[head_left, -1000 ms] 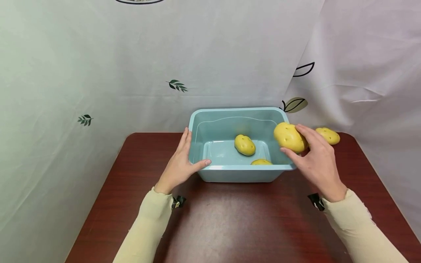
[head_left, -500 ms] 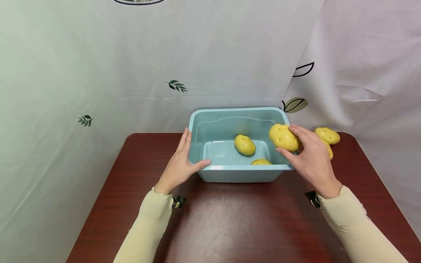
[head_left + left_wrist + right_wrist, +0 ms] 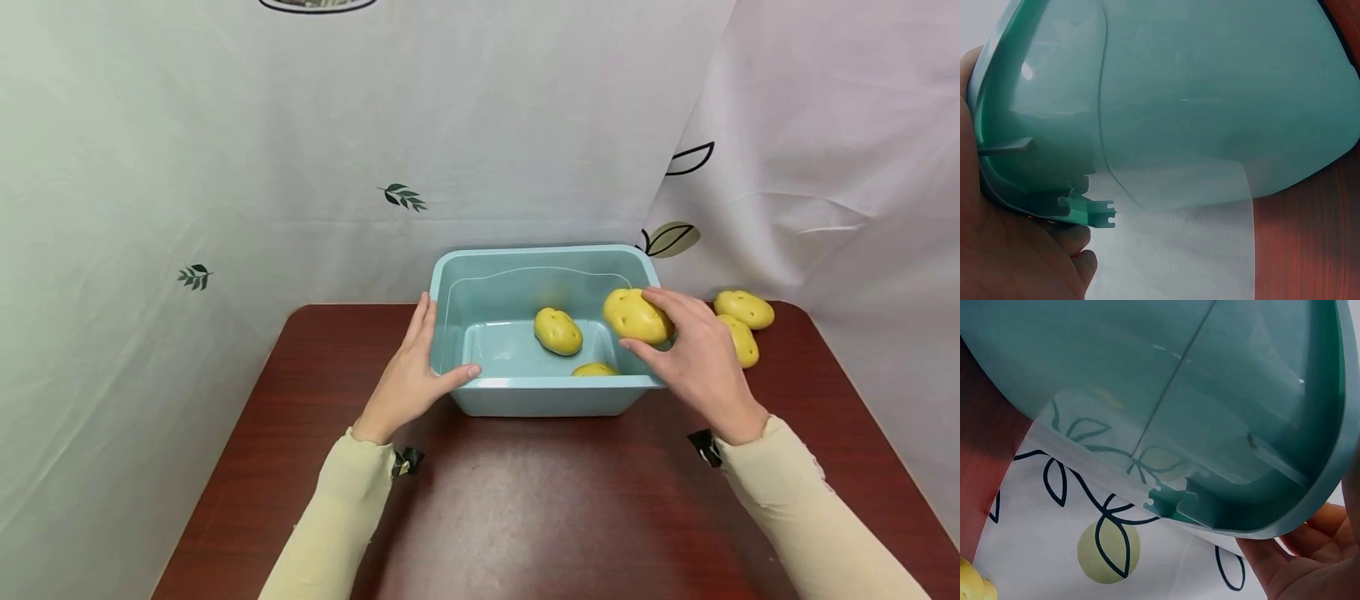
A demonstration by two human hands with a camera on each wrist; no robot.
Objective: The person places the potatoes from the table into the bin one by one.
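Observation:
In the head view a light-blue plastic bin (image 3: 540, 396) stands on the table. My left hand (image 3: 408, 379) grips its front-left corner, thumb over the front rim and fingers along the left outer side. My right hand (image 3: 697, 354) holds a yellow potato (image 3: 633, 317) between thumb and fingers, over the bin's right end. Inside the bin lie one whole-looking potato (image 3: 558, 332) and another potato (image 3: 595, 369) partly hidden by the front wall. In the right wrist view the bin wall (image 3: 1210, 425) hides the held potato, and the right hand (image 3: 1316, 550) shows beyond the rim.
Two more potatoes lie close together on the table right of the bin, a farther potato (image 3: 744, 309) and a nearer potato (image 3: 741, 340). The dark red wooden table (image 3: 525, 500) meets a pale leaf-printed curtain (image 3: 525, 150) just behind the bin.
My right hand has carried the potato leftward and slightly down, farther over the bin. The nearer table potato, hidden before, now shows beside it. My left hand and the bin have stayed put.

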